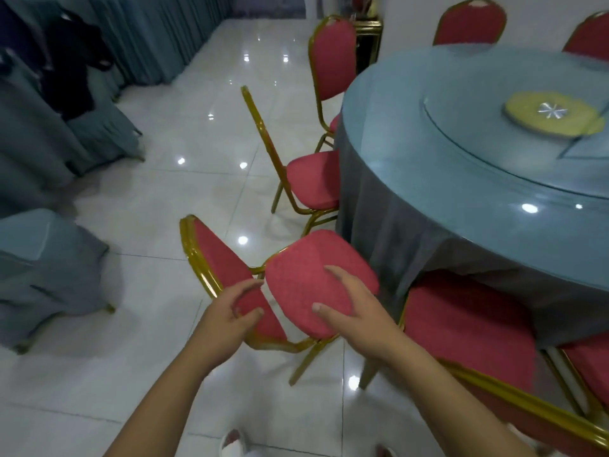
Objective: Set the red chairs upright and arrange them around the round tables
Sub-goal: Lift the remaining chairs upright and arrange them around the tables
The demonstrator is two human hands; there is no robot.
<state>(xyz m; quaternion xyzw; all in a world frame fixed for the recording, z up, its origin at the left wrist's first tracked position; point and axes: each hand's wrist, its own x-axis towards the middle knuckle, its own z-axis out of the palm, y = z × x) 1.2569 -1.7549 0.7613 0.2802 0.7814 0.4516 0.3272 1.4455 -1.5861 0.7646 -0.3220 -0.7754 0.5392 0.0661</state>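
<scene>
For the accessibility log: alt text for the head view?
A person's right hand rests on the seat of a gold-framed red chair, left hand open by its backrest. Beside it is a round table in blue-grey cloth, with other red chairs.

You are standing in a banquet hall or restaurant dining room. A large round table wears a blue-grey cloth to the floor and carries a glass turntable. Red chairs with padded seats and gold metal frames ring it. Glossy white floor tiles reflect ceiling lights, and skirted tables and cloth-covered chairs stand along the left.
</scene>
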